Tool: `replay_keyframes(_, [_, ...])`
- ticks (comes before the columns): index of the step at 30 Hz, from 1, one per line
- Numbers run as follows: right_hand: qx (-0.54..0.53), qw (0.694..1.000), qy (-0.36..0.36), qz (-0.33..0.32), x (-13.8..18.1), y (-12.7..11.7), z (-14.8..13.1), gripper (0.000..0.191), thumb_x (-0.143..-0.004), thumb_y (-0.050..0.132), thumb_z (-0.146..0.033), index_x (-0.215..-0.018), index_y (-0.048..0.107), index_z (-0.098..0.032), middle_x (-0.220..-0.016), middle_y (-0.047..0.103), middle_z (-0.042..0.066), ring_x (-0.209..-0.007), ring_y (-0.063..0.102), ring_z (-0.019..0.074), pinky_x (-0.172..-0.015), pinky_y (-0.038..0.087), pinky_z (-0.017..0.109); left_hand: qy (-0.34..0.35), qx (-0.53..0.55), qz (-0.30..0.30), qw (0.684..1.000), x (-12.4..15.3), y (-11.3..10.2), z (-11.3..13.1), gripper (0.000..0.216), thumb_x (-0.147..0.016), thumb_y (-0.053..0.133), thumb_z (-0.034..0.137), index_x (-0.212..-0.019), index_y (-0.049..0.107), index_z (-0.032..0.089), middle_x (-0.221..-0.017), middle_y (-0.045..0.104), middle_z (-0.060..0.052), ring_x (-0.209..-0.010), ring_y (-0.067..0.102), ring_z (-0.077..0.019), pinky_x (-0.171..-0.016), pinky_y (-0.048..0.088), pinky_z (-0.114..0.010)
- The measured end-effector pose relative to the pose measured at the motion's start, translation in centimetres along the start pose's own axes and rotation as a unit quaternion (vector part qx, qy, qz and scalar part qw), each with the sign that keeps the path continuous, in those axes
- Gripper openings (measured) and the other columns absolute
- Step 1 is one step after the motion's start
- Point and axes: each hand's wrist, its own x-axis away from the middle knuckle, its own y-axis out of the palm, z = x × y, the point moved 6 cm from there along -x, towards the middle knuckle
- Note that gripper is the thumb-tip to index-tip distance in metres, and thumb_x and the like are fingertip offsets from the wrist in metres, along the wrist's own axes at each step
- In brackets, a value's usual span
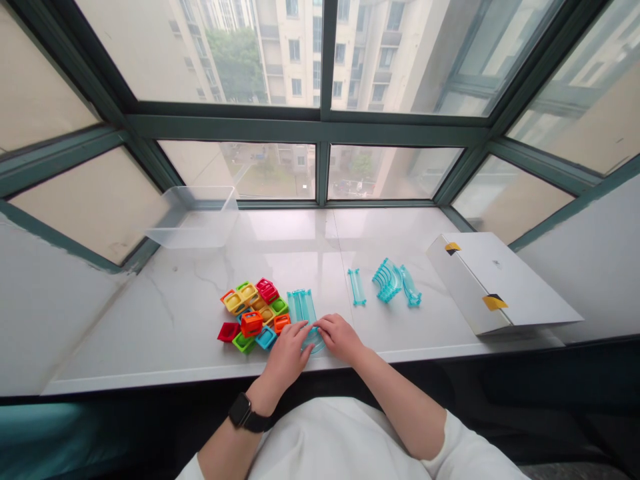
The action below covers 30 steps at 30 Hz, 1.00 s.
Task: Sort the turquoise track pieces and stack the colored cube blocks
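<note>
Both hands are at a clear blue plastic track piece [301, 307] lying near the front edge of the white sill. My left hand [287, 353], with a black watch on its wrist, has its fingers and thumb closed about the near left part of the track. My right hand [343, 340] grips the right side with bent fingers, its fingertips close to those of the left. The fingers partly cover a rounded near end of the track. Just left of the hands lies a pile of colourful hollow plastic blocks [251, 323] in red, orange, yellow, green and blue.
Right of the hands lie a straight clear blue piece [357, 287], curved blue pieces [388, 280] and another blue piece [411, 287]. A clear plastic bin [200, 230] stands at the back left. A white box [505, 280] with yellow-black tabs is at the right. Windows enclose the sill.
</note>
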Motion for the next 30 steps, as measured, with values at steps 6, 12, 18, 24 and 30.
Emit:
replay_keyframes(6, [0.017,1.000,0.013,-0.009,-0.3,0.1,0.2,0.027,-0.102,0.054,-0.014,-0.118,0.074,-0.024,-0.112,0.075,0.006,-0.106,0.063,0.0222,-0.097,0.051,0.035,-0.004,-0.046,-0.025,0.999,0.0,0.5,0.3,0.043,-0.090,0.068,0.014,-0.132,0.067,0.023,-0.139,0.067,-0.010,-0.122,0.062,-0.0309,-0.107,0.054,-0.049])
replay_keyframes(12, [0.019,1.000,0.022,-0.005,-0.3,0.1,0.3,0.022,-0.104,0.057,-0.021,-0.116,0.074,-0.023,-0.112,0.075,0.007,-0.107,0.064,0.0221,-0.098,0.050,0.035,-0.039,-0.086,-0.020,0.995,-1.2,0.1,0.8,0.028,-0.097,0.056,0.014,-0.121,0.068,0.021,-0.122,0.070,-0.011,-0.109,0.065,-0.0272,-0.095,0.056,-0.041])
replay_keyframes(18, [0.006,1.000,0.019,0.004,0.0,0.2,0.4,0.022,-0.102,0.060,-0.021,-0.119,0.074,-0.024,-0.113,0.074,0.008,-0.107,0.064,0.0244,-0.097,0.051,0.039,-0.075,-0.131,-0.052,0.987,-2.8,0.1,0.7,0.021,-0.093,0.049,0.008,-0.089,0.066,0.020,-0.095,0.068,-0.012,-0.084,0.067,-0.0258,-0.065,0.048,-0.031])
replay_keyframes(24, [-0.025,1.000,0.010,0.013,0.3,0.1,0.6,0.026,-0.101,0.062,-0.021,-0.123,0.074,-0.026,-0.116,0.073,0.008,-0.110,0.065,0.0235,-0.101,0.051,0.040,-0.060,-0.105,-0.031,0.992,-3.1,-1.1,0.9,0.017,-0.094,0.050,0.011,-0.094,0.064,0.021,-0.097,0.067,-0.011,-0.089,0.065,-0.0255,-0.072,0.050,-0.033])
replay_keyframes(30, [-0.119,0.991,0.038,0.038,0.2,-0.6,1.1,0.033,-0.100,0.059,-0.021,-0.130,0.070,-0.027,-0.118,0.070,0.007,-0.100,0.068,0.0197,-0.092,0.056,0.037,-0.043,-0.003,0.037,0.998,-2.9,-4.7,2.2,0.013,-0.099,0.049,0.018,-0.100,0.061,0.022,-0.100,0.066,-0.009,-0.096,0.063,-0.0272,-0.086,0.053,-0.041])
